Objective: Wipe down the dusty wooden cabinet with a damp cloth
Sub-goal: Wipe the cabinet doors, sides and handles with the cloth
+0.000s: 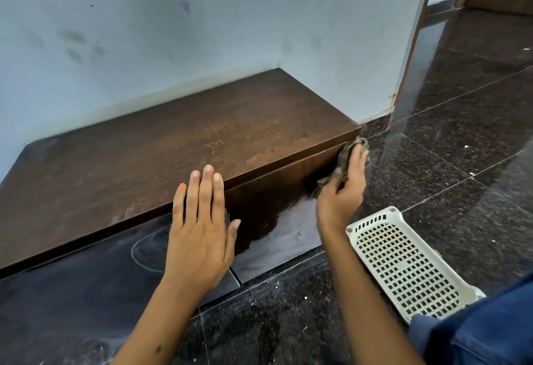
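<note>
A low dark-brown wooden cabinet (178,140) stands against the pale blue wall, its top streaked and scratched. My left hand (200,220) lies flat with straight fingers over the front edge of the top. My right hand (343,186) presses a crumpled brown-grey cloth (347,154) against the right end of the cabinet's front face, just under the top's corner. The upper part of that front door looks dark and wet, while the lower part (277,243) still shows a pale dusty film.
A cream perforated plastic basket (403,263) lies on the dark speckled granite floor (450,140) right of my right forearm. A wall corner with a metal-edged frame (412,56) rises behind the cabinet's right end. My blue-clad knee (490,333) fills the lower right.
</note>
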Available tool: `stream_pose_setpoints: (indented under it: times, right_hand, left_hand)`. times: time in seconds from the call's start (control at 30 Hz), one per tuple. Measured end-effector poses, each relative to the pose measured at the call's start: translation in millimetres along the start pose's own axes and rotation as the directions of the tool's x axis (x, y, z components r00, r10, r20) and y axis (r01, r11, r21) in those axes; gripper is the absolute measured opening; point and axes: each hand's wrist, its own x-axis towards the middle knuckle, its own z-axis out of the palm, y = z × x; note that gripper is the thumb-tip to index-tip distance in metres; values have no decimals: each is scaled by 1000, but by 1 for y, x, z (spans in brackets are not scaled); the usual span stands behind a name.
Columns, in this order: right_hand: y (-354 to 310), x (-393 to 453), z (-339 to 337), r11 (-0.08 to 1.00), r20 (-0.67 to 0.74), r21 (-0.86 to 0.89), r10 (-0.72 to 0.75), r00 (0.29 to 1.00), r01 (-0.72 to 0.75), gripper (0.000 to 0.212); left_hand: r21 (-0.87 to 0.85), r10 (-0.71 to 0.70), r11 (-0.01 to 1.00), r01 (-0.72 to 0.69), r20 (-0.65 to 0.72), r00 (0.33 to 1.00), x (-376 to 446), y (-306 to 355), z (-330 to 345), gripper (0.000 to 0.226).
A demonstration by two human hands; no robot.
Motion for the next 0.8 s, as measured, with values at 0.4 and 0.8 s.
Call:
stream_pose_setpoints:
  times: [0.4, 0.8]
  right_hand:
    - [14, -29, 4, 975, 0, 91, 203, 979, -203, 49]
    - [7, -97, 16, 1000, 152, 21, 7, 988, -10, 50]
  left_hand:
    - [-6, -22, 1000, 22, -24, 999, -1, 3, 3, 69]
    - [-40, -97, 995, 94, -62, 993, 0, 12, 3, 65]
